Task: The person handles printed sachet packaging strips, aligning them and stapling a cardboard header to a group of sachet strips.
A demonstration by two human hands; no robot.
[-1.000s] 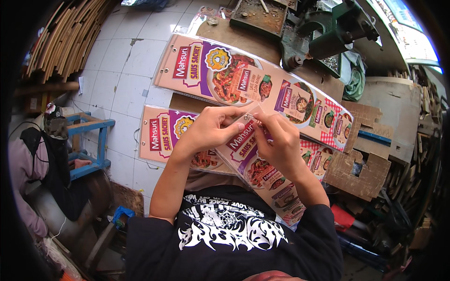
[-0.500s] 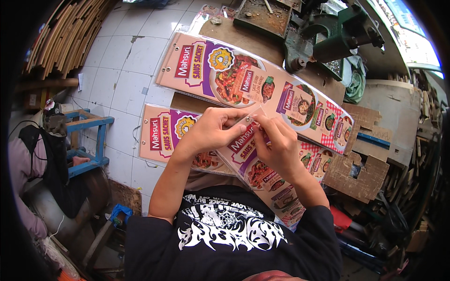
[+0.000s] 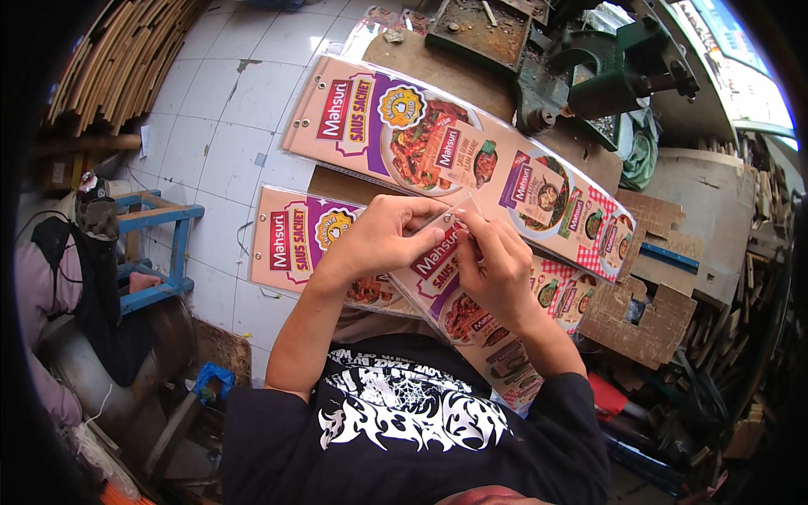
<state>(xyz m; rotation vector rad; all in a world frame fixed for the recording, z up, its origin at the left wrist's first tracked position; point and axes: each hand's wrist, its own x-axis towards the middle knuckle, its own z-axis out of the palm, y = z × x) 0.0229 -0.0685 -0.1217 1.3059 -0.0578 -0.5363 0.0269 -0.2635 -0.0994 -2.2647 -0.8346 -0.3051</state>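
Observation:
A long printed banner strip (image 3: 461, 320) in clear plastic, pinkish with food pictures, slants from my hands down over my lap. My left hand (image 3: 379, 240) pinches its upper end between thumb and fingers, near a small metal eyelet (image 3: 449, 217). From the other side, the closed fingers of my right hand (image 3: 497, 265) grip the same end, close to its clear corner. Beyond my hands lies a stack of matching banner strips (image 3: 488, 172), with metal eyelets at its left end. Another matching banner strip (image 3: 278, 244) lies partly hidden under my left forearm.
A green metal press (image 3: 619, 67) stands at the far right of the bench, beside a dirty metal tray (image 3: 480, 42). Torn cardboard (image 3: 648, 324) lies to the right. On the left are a blue stool frame (image 3: 181, 244) and stacked wood strips (image 3: 126, 63).
Both hands keep their pinch on the banner's end, with only slight finger movement. The view has shifted a little.

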